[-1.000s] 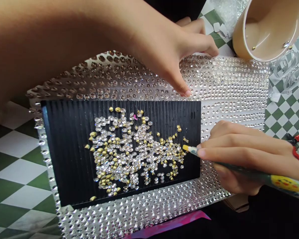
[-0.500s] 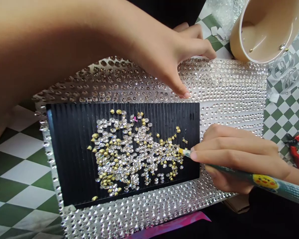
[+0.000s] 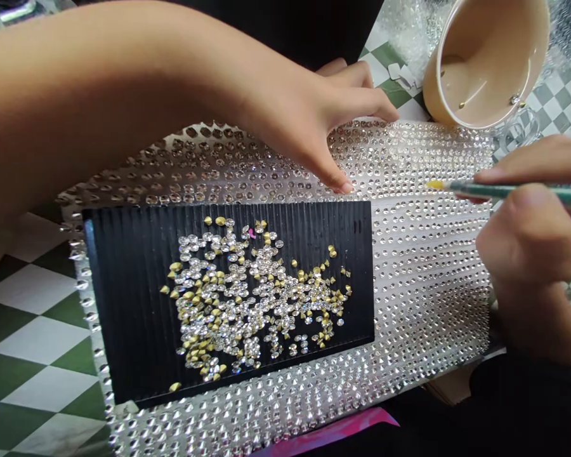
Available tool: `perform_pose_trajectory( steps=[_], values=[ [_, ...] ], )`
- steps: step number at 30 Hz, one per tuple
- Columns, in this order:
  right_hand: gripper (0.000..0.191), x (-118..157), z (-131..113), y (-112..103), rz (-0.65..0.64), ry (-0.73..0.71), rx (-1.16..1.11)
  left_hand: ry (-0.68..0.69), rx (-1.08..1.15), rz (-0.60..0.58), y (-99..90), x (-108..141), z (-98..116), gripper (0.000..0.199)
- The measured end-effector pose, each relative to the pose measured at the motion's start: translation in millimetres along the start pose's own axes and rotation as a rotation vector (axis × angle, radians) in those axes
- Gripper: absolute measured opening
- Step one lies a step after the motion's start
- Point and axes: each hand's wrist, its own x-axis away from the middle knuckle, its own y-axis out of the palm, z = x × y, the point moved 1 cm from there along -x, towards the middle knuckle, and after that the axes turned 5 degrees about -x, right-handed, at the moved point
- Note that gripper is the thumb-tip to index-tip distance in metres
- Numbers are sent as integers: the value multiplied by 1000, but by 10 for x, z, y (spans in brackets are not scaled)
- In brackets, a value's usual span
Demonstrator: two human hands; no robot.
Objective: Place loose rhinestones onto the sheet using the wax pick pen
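My left hand (image 3: 323, 120) rests at the upper middle, its fingertip touching the rhinestone sheet (image 3: 423, 273) just above the black ridged tray (image 3: 133, 298). It holds nothing. My right hand (image 3: 528, 241) is at the far right, above the sheet and clear of the tray. It grips a green pick-up pencil (image 3: 514, 190) with a yellow wax tip. On the tray lies a loose heap of clear crystal rhinestones (image 3: 252, 295), many flipped to show gold points.
A beige cup (image 3: 485, 63) lies tipped on its side at the top right, with a few stones inside. Clear plastic (image 3: 518, 130) sits beside it. A green and white checkered surface (image 3: 33, 330) lies to the left, and a pink sheet (image 3: 328, 431) shows at the bottom.
My right hand has lifted the pencil away from the tray's right edge, moving up and right over the sheet. The red pliers have left the view. My left hand has barely moved.
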Motion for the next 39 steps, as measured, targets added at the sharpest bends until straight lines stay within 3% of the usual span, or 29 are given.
perform_pose_trajectory(
  steps=[2, 4, 8, 12, 21, 26, 39],
  values=[
    [19, -22, 132, 65, 164, -116, 107, 22, 3, 8, -5, 5, -10, 118],
    [11, -37, 270, 134, 225, -249, 112, 43, 0, 7, -2, 4, -22, 117],
    [11, -62, 449, 218, 149, -454, 18, 30, -33, 20, 40, -37, -61, 115],
    [15, -65, 432, 231, 120, -442, 3, 16, -70, 64, 67, -67, -83, 115],
    [14, -34, 388, 221, 80, -327, 28, 21, -45, 7, 17, -28, -34, 124],
    [13, -40, 360, 229, 138, -331, -27, 18, -39, 17, 12, -24, -30, 119],
    [11, -63, 358, 232, 101, -318, -40, 28, -2, -19, -28, 33, -1, 111]
  ],
)
